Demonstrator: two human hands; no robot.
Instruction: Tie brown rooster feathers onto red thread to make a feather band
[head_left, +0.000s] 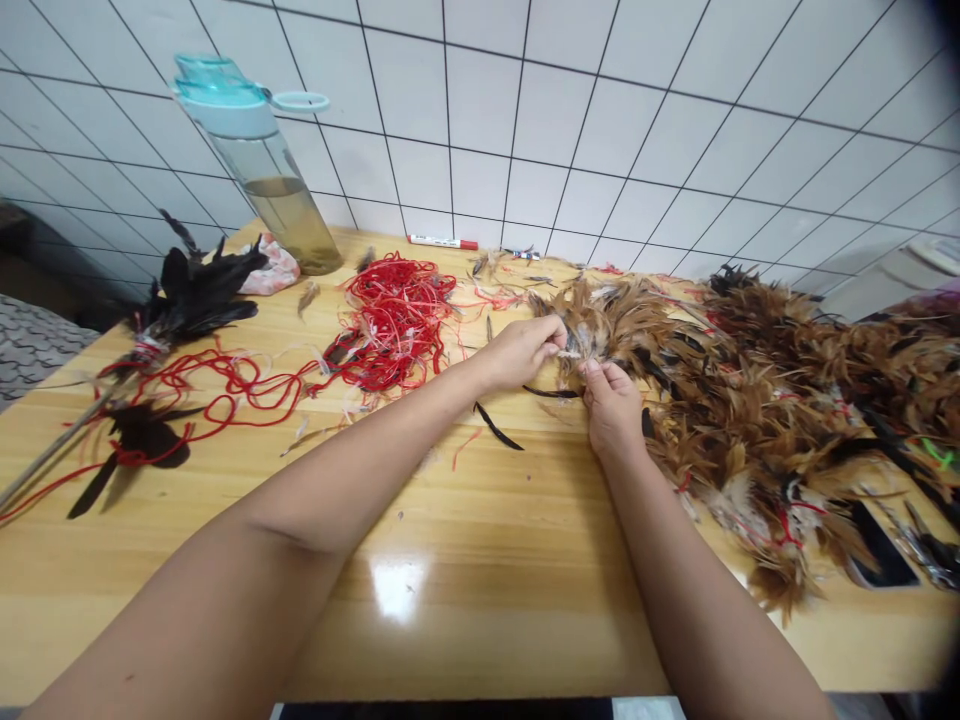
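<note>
Both my hands meet at the left edge of a big pile of brown feathers (757, 390) on a wooden table (465, 540). My left hand (525, 350) is closed, its fingertips pinching a small tuft of pale feather quills (571, 352). My right hand (611, 400) is closed too, fingers gripping the same tuft from below. A loose black feather (495, 428) lies on the table just under my hands.
A tangle of red string (390, 320) lies left of the hands, trailing to a stick with black feathers (187, 295). A water bottle (262, 170) stands at the back left. A red-capped marker (442, 242) lies by the tiled wall. Scissors (926, 545) and a dark phone sit at right.
</note>
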